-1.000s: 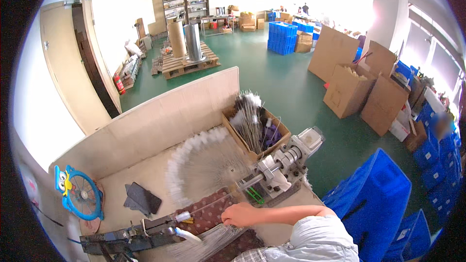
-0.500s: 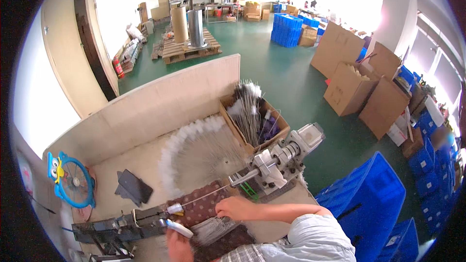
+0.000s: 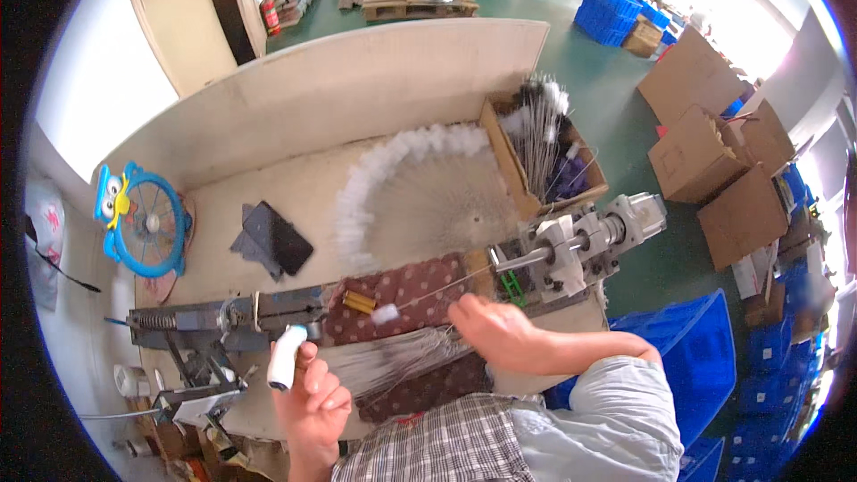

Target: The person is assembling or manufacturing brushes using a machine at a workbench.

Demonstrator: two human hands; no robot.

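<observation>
My left hand [image 3: 312, 397] is closed around a white handheld tool [image 3: 286, 357] with a blue tip, raised at the bench's near left. My right hand [image 3: 495, 332] has its fingers pinched together in front of the machine's metal chuck [image 3: 522, 259]; what lies between them is hidden. A thin wire brush with a white tuft [image 3: 386, 313] stretches from near the chuck over a brown dotted cloth [image 3: 420, 290]. Beside the tuft lies a small brass-coloured piece [image 3: 359, 302]. Many thin pale wires [image 3: 384, 361] lie bundled between my hands.
White-tufted brushes [image 3: 357, 178] fan out in an arc on the bench. A cardboard box [image 3: 504, 156] of wire brushes stands behind the machine. Dark flat pads [image 3: 272, 239] and a blue toy-shaped fan [image 3: 150, 223] are at left. A blue crate [image 3: 687, 348] stands at right.
My left hand has lifted the white tool away from the clamp. The white tuft has shifted right, away from the clamp, past the brass-coloured piece. The head view has tilted down.
</observation>
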